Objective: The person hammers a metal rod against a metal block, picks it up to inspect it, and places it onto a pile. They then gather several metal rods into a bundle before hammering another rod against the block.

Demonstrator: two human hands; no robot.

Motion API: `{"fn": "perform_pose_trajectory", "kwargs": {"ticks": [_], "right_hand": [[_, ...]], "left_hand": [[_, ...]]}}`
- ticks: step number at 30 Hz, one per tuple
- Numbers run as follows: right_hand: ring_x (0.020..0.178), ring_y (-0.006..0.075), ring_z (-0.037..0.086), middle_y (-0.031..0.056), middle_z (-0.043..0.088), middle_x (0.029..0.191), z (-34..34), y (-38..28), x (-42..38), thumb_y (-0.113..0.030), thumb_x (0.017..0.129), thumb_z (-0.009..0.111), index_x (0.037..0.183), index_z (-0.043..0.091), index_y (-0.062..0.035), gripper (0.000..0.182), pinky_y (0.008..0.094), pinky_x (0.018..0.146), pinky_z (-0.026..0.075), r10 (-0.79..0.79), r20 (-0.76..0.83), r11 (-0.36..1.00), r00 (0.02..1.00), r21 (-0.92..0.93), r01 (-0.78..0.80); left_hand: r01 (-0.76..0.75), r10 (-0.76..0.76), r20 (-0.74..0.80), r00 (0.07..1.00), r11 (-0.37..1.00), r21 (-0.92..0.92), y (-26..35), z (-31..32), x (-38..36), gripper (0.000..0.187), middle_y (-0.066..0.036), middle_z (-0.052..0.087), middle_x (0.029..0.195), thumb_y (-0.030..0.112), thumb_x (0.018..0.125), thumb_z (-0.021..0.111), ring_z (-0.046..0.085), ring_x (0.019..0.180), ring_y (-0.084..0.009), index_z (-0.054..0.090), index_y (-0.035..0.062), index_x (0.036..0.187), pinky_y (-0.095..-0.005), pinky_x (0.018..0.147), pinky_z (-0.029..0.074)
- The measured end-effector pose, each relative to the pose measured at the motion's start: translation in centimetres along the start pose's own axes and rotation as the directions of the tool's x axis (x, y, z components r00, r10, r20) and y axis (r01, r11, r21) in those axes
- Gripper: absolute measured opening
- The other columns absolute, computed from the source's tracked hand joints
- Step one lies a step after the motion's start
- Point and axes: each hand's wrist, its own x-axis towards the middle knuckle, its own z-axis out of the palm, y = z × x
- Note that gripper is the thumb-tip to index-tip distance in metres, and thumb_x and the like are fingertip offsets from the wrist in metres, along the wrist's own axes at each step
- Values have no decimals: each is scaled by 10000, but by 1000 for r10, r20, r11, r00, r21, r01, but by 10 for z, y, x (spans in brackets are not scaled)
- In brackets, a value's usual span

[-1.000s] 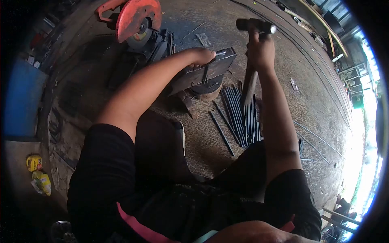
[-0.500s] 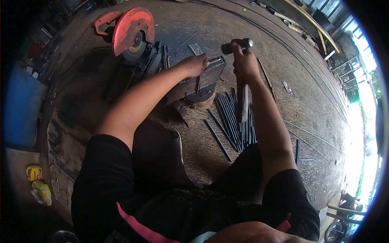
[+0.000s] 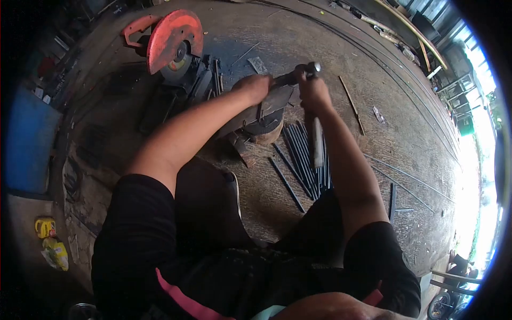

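Observation:
My right hand [image 3: 314,95] is closed around a hammer [image 3: 318,144], whose wooden handle hangs below the fist. The hammer's head is close to my left hand, over the end of a metal plate or bar [image 3: 277,100]. That metal piece lies over a round wooden block [image 3: 270,133]. My left hand [image 3: 254,88] is closed at the top of the metal piece; what its fingers hold is hidden. Several thin dark rods [image 3: 300,154] lie on the ground below the block, between my knees.
A red cut-off saw [image 3: 176,40] stands at the upper left. Long thin rods [image 3: 410,184] and a thin stick [image 3: 352,104] lie on the ground to the right. At the far left are a blue panel [image 3: 32,141] and a yellow container [image 3: 45,228].
My right hand has lowered slightly and moved left with the hammer, whose head is now nearer the metal piece. My left hand has shifted slightly left.

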Motion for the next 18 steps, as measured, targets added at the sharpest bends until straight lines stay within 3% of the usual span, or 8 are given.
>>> {"fn": "perform_pose_trajectory", "kwargs": {"ticks": [1, 2, 5, 10, 12, 14, 17, 18], "right_hand": [[964, 414, 630, 255, 662, 987, -7, 3, -3, -523, 903, 486, 1143, 604, -14, 574, 461, 842, 493, 125, 151, 985, 981, 98, -141], [975, 393, 638, 250, 665, 987, -10, 8, 4, -510, 906, 490, 1160, 592, -16, 565, 452, 854, 493, 78, -5, 997, 997, 19, -77], [531, 222, 641, 116, 616, 632, -71, -30, -7, -436, 924, 547, 994, 596, 3, 448, 354, 503, 508, -128, -261, 882, 957, 411, 230], [488, 91, 532, 15, 544, 581, -93, -60, -30, -414, 945, 555, 779, 573, -53, 398, 265, 419, 416, -68, -529, 657, 846, 614, 437], [650, 272, 665, 127, 644, 690, -61, -41, -15, -403, 896, 597, 976, 591, 6, 417, 385, 594, 515, -62, -360, 783, 931, 560, 269], [892, 372, 667, 215, 680, 864, 10, 4, 10, -431, 869, 611, 1008, 601, -5, 449, 446, 757, 515, -133, -286, 991, 949, -7, 137], [1053, 421, 590, 263, 649, 1013, 20, -2, -11, -436, 855, 614, 1064, 608, -26, 460, 471, 861, 479, -171, -196, 948, 966, 233, 215], [1034, 421, 598, 258, 651, 1014, 10, -6, -10, -434, 858, 611, 1083, 607, -32, 461, 466, 854, 483, -64, -60, 978, 996, 193, 75]], "left_hand": [[-15, 15, -5, 1000, 999, 32, -1, 5, -2, 355, -246, 631, 988, 351, 975, 398, 612, 931, -427, 562, 43, 1037, -526, 789, 458], [-32, 33, -13, 999, 997, 65, -2, 9, -2, 340, -242, 637, 958, 340, 975, 404, 618, 902, -428, 561, 42, 1024, -526, 770, 464], [-116, 119, -70, 990, 992, 49, -5, 11, -8, 306, -243, 634, 834, 311, 981, 417, 622, 800, -433, 557, 38, 967, -520, 690, 476], [-164, 170, -154, 973, 985, 52, -2, 11, -7, 306, -248, 628, 805, 315, 981, 421, 616, 770, -437, 554, 41, 953, -516, 663, 477], [-93, 98, -89, 991, 994, 54, 3, 8, -8, 321, -251, 639, 882, 325, 975, 410, 624, 834, -434, 569, 47, 986, -519, 716, 478], [-56, 58, -38, 998, 997, 48, 4, 9, -5, 331, -255, 638, 928, 330, 971, 401, 623, 878, -430, 576, 52, 1010, -521, 752, 473], [5, -6, 3, 1000, 995, 101, 6, 0, 1, 358, -262, 632, 1007, 337, 964, 382, 618, 959, -421, 585, 57, 1057, -524, 818, 460], [27, -30, 16, 999, 991, 127, 8, 6, -4, 373, -266, 627, 1039, 339, 961, 372, 613, 995, -415, 588, 58, 1080, -524, 848, 452]]}}
